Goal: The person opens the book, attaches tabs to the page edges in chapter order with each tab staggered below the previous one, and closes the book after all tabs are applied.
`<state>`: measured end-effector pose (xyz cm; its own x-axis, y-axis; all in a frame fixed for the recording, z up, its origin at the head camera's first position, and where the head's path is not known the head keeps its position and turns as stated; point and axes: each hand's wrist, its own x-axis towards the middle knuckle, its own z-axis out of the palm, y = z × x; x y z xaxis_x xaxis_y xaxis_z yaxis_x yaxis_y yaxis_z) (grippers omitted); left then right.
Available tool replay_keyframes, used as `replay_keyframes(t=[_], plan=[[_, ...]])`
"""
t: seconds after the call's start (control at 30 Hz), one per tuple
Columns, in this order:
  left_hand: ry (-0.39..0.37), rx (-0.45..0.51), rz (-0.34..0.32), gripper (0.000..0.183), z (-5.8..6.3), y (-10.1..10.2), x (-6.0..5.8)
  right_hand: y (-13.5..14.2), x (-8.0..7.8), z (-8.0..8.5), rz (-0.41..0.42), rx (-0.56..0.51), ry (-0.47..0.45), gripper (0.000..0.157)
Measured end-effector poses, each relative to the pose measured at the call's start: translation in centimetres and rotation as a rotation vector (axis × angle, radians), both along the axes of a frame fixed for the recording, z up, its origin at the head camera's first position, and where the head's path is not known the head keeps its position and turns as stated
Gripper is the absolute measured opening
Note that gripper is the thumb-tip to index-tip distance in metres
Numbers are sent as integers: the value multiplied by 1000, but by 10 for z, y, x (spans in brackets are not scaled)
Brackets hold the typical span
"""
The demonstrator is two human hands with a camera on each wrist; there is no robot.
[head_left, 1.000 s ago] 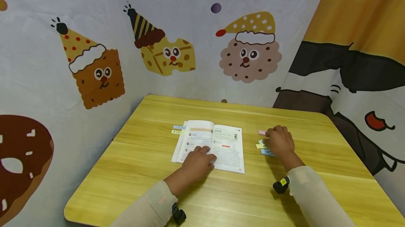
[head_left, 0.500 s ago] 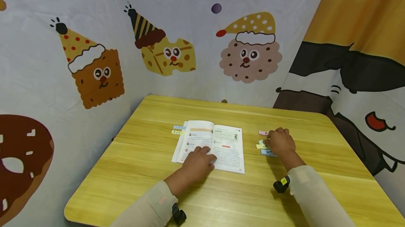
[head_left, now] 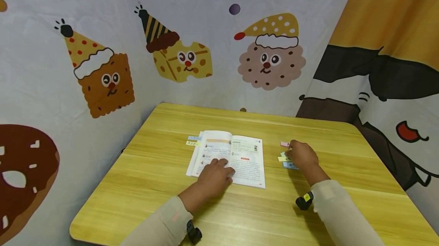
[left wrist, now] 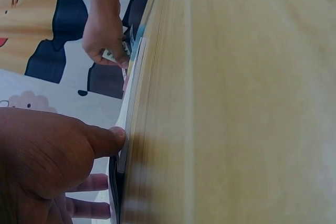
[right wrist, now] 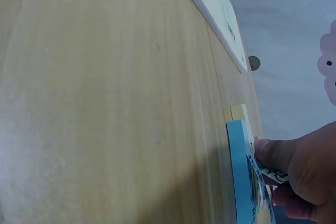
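An open book (head_left: 245,162) lies on the table. My left hand (head_left: 213,179) rests on its lower pages, fingers straight and thumb out; the left wrist view shows the thumb (left wrist: 110,139) on the page near the edge. To the right, my right hand (head_left: 303,157) is over small sticky note pads: pink (head_left: 284,144), yellow (head_left: 283,159) and blue (right wrist: 240,166), with a pale green one partly hidden. Between thumb and fingers it pinches a pale green sticky note (right wrist: 274,174) with dark writing, seen raised in the left wrist view.
Blue (head_left: 194,138) and yellow sticky tabs (head_left: 192,143) stick out from the book's left edge. The wooden table (head_left: 144,192) meets a cartoon-printed cloth (head_left: 219,97) at the back and left. Table surface lies between the book and the pads.
My right hand's fingers have drawn in and shifted slightly down at the pads, uncovering a bit more of the pink one. The left hand and the book stay in place.
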<state>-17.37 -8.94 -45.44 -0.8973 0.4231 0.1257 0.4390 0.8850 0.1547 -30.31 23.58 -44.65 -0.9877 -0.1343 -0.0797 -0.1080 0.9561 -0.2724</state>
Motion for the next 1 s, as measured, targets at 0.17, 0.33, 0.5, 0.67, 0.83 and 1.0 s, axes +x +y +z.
replay_keyframes(t=[0.17,0.33,0.5,0.67,0.83,1.0], plan=[[0,2,0,25,1,0,1,2,0,-4,30,110,96,30],[8,-8,3,25,2,0,1,3,3,-6,77,126,197,26],[14,-17,7,25,2,1,1,2,5,-6,117,167,240,21],[15,-18,6,25,0,1,1,1,5,-6,135,157,219,19],[12,-9,4,26,1,1,1,0,5,-6,139,189,245,18],[11,-7,3,26,2,0,1,0,6,-5,156,262,279,21]])
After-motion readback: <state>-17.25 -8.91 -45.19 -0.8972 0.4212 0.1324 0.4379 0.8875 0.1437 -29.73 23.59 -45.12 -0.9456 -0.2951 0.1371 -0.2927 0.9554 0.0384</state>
